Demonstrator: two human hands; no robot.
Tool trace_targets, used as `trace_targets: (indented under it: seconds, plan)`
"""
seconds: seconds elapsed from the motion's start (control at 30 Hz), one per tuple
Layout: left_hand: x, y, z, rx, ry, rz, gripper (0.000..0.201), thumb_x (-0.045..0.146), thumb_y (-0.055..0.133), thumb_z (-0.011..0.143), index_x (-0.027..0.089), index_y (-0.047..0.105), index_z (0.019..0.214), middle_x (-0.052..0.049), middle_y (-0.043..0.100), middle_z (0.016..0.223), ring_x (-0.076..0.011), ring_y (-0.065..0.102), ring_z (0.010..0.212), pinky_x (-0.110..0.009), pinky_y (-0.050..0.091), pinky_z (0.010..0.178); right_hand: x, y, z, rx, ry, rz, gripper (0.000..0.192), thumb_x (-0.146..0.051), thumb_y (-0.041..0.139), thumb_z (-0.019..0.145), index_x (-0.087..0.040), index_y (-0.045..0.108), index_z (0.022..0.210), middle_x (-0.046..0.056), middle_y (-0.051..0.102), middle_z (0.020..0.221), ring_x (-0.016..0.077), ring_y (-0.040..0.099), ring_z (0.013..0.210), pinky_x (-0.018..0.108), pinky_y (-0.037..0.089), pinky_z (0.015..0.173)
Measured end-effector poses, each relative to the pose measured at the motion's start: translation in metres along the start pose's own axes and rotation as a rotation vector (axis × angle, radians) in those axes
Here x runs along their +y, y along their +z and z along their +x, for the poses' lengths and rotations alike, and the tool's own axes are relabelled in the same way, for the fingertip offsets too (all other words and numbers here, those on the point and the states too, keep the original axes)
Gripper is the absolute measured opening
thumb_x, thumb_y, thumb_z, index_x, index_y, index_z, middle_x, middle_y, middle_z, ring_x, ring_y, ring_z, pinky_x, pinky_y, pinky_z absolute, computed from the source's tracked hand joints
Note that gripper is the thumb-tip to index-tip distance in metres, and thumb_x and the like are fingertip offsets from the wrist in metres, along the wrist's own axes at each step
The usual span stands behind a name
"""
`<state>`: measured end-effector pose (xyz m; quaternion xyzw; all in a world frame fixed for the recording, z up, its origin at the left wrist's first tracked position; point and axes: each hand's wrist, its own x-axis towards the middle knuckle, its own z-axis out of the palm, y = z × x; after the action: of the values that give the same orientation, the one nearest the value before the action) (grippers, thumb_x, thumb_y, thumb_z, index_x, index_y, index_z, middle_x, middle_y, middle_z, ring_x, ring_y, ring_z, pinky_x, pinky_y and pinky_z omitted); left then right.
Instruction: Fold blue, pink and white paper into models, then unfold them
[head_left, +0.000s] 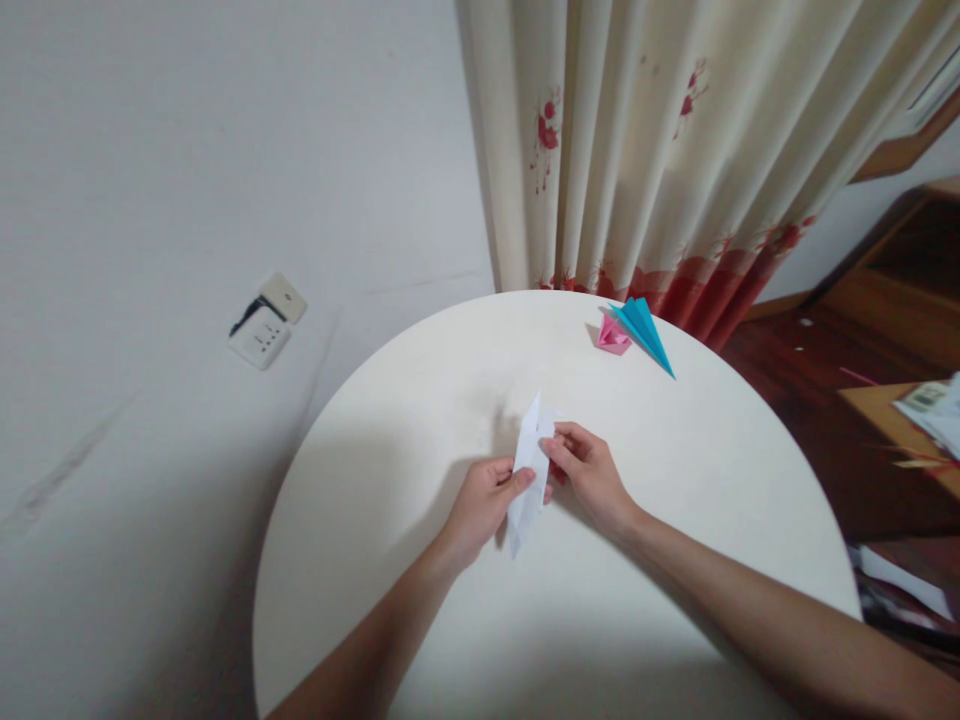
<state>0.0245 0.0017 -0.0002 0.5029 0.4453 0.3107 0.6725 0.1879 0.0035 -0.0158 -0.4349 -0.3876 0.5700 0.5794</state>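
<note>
A white sheet of folded paper, long and narrow with pointed ends, is held up above the round white table. My left hand grips its left side, thumb across the front face and fingers behind. On the right edge, higher up, my right hand pinches the paper between thumb and forefinger; its other fingers curl behind and are partly hidden. Towards the table's far edge lie a blue paper plane and a pink folded paper piece, the plane partly overlapping it.
A pale curtain with red flowers hangs behind the table. The wall at the left carries a white socket. On the right stands a wooden surface with papers on it, above a dark reddish floor.
</note>
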Motion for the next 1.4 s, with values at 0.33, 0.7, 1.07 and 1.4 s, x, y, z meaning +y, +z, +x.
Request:
trace_targets:
  seconds: [0.33,0.7,1.07,1.4]
  plan:
    - [0.012,-0.006,-0.005,-0.146,-0.176,-0.188,0.041,0.042,0.082,0.072,0.009,0.068,0.093,-0.008,0.071,0.072,-0.0165,0.066,0.064,-0.026,0.048,0.064,-0.016,-0.021,0.015,0.092,-0.205,-0.176,0.020,-0.039,0.069,0.080,-0.019,0.072,0.081,0.000,0.061,0.064,0.0135,0.050,0.056,0.028,0.042,0.055]
    - [0.007,-0.014,-0.005,-0.225,-0.223,-0.205,0.035,0.039,0.081,0.074,0.010,0.067,0.088,-0.006,0.069,0.069,-0.0139,0.065,0.061,-0.025,0.051,0.060,-0.013,-0.025,0.018,0.037,-0.086,-0.005,0.026,-0.042,0.076,0.075,-0.020,0.070,0.088,-0.002,0.061,0.062,0.0126,0.051,0.055,0.027,0.041,0.056]
    - [0.017,-0.005,-0.006,-0.106,-0.213,-0.061,0.037,0.042,0.081,0.071,0.009,0.069,0.086,-0.007,0.071,0.067,-0.0157,0.065,0.058,-0.026,0.049,0.056,-0.016,-0.020,0.012,0.075,-0.099,-0.133,0.038,-0.049,0.067,0.083,-0.018,0.064,0.061,-0.001,0.055,0.055,0.0124,0.047,0.054,0.027,0.037,0.055]
    - [0.008,-0.003,-0.002,0.061,-0.030,0.035,0.041,0.050,0.076,0.075,0.010,0.070,0.086,-0.009,0.074,0.073,-0.0185,0.067,0.061,-0.025,0.048,0.057,-0.008,-0.006,0.002,0.023,0.026,-0.064,0.034,-0.051,0.064,0.083,-0.017,0.069,0.079,-0.001,0.060,0.063,0.0122,0.050,0.055,0.025,0.037,0.051]
